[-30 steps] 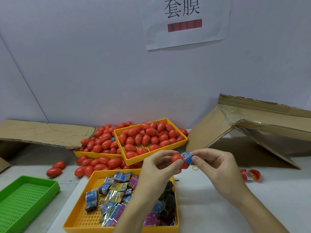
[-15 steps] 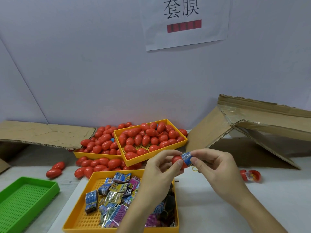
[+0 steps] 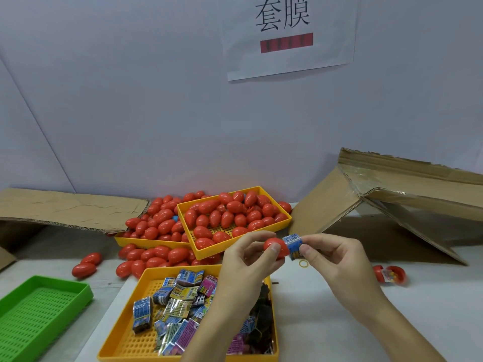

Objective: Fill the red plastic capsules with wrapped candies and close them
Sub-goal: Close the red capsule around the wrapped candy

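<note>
A pale wall (image 3: pixel 130 100) rises behind the white worktop (image 3: pixel 339 322). A paper sign (image 3: pixel 290 35) hangs on it; cardboard (image 3: pixel 392 205) leans at the worktop's back edge.

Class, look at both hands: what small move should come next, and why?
Probably push the blue wrapped candy further into the red capsule half. The right hand pinches the candy at the half's open mouth, most of it sticking out, while the left hand holds the half.
</note>
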Action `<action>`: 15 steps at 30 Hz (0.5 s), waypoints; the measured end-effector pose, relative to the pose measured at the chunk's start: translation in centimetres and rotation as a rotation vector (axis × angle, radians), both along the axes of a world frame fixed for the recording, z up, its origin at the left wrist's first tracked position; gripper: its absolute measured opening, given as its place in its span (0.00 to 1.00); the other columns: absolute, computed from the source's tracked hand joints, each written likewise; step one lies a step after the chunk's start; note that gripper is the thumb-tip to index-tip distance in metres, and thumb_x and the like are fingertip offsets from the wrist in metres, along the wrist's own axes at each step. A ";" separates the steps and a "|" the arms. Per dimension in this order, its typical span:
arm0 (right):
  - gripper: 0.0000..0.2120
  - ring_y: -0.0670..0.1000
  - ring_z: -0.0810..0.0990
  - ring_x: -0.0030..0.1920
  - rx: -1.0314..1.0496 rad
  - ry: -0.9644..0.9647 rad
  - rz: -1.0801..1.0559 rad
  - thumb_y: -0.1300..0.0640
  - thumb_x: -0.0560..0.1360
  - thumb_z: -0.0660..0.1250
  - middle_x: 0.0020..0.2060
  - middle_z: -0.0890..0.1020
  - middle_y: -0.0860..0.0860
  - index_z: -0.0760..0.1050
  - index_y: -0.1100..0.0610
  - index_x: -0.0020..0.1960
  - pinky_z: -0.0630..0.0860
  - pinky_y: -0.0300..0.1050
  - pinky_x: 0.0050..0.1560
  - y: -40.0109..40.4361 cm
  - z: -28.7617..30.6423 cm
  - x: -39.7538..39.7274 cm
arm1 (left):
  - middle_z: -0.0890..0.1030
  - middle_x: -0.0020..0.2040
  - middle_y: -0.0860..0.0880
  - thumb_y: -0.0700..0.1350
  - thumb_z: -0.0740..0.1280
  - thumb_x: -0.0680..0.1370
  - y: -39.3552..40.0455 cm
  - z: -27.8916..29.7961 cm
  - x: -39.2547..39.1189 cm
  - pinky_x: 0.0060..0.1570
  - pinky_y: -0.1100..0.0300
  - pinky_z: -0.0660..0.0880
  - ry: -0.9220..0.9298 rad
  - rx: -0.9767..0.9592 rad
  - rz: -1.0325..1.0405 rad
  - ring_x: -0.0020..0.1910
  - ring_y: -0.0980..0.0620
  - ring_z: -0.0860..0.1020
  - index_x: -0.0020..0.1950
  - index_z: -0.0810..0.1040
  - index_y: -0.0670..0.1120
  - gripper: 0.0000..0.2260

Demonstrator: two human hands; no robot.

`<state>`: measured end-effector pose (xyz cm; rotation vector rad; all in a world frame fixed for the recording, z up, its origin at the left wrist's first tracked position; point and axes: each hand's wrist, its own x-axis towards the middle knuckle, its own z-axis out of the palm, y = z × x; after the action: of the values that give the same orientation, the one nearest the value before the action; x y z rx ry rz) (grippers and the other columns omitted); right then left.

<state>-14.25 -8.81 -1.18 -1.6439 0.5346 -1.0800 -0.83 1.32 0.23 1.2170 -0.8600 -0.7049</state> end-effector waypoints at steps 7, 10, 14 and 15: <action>0.06 0.46 0.82 0.49 -0.071 -0.008 -0.043 0.56 0.68 0.71 0.44 0.82 0.44 0.82 0.46 0.42 0.82 0.40 0.43 0.1 0.0 0.2 | 0.86 0.47 0.50 0.50 0.72 0.72 -0.1 -0.1 0.1 0.45 0.64 0.80 -0.008 -0.008 0.005 0.51 0.51 0.84 0.52 0.83 0.49 0.11; 0.07 0.47 0.83 0.48 -0.071 -0.009 -0.065 0.58 0.69 0.71 0.42 0.84 0.45 0.82 0.47 0.44 0.82 0.40 0.44 0.1 0.0 0.2 | 0.85 0.48 0.49 0.51 0.73 0.71 -0.2 -0.2 0.1 0.46 0.62 0.80 0.004 -0.004 0.016 0.53 0.50 0.83 0.52 0.83 0.51 0.11; 0.06 0.45 0.84 0.47 -0.053 -0.027 -0.072 0.55 0.69 0.70 0.42 0.85 0.42 0.81 0.46 0.45 0.81 0.37 0.42 0.3 0.1 0.3 | 0.85 0.47 0.50 0.50 0.73 0.71 -0.1 -0.2 0.0 0.45 0.63 0.80 0.013 0.000 0.014 0.52 0.51 0.84 0.51 0.83 0.51 0.11; 0.06 0.45 0.84 0.47 -0.042 -0.032 -0.075 0.52 0.68 0.70 0.42 0.85 0.41 0.81 0.46 0.45 0.81 0.37 0.42 0.4 0.2 0.3 | 0.85 0.46 0.51 0.49 0.73 0.72 -0.1 -0.2 0.0 0.44 0.63 0.80 0.007 0.003 0.014 0.52 0.51 0.84 0.51 0.83 0.51 0.09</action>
<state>-13.97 -8.38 -1.00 -1.6516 0.5594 -1.1779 -0.83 1.21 0.05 1.2214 -0.8445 -0.6985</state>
